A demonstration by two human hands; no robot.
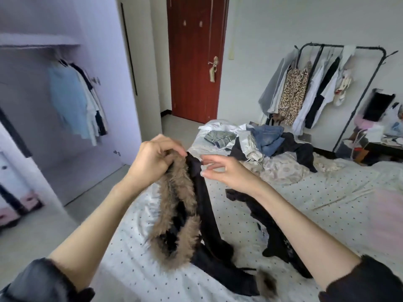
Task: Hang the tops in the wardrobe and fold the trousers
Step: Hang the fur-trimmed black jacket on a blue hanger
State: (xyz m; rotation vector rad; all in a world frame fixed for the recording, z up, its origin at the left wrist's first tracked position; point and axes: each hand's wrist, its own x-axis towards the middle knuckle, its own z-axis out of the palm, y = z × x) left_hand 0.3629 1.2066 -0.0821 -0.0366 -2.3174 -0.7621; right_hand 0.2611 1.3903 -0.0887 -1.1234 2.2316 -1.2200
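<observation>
My left hand (152,160) grips the top of a black garment with brown fur trim (174,216), lifting it above the bed. The rest of it trails down onto the dotted sheet. Just to its right, my right hand (224,171) has its fingers spread, the fingertips close to the garment's black edge; whether they touch it I cannot tell. A second black piece (272,229) lies on the bed under my right forearm. At the left, the open wardrobe (72,99) shows a rail hung with a light blue top and other clothes.
A heap of jeans and other clothes (261,140) lies at the bed's (327,192) far end. Beyond it stands a black clothes rack (316,88) full of hanging garments. A red door (194,57) is shut. Floor runs between bed and wardrobe.
</observation>
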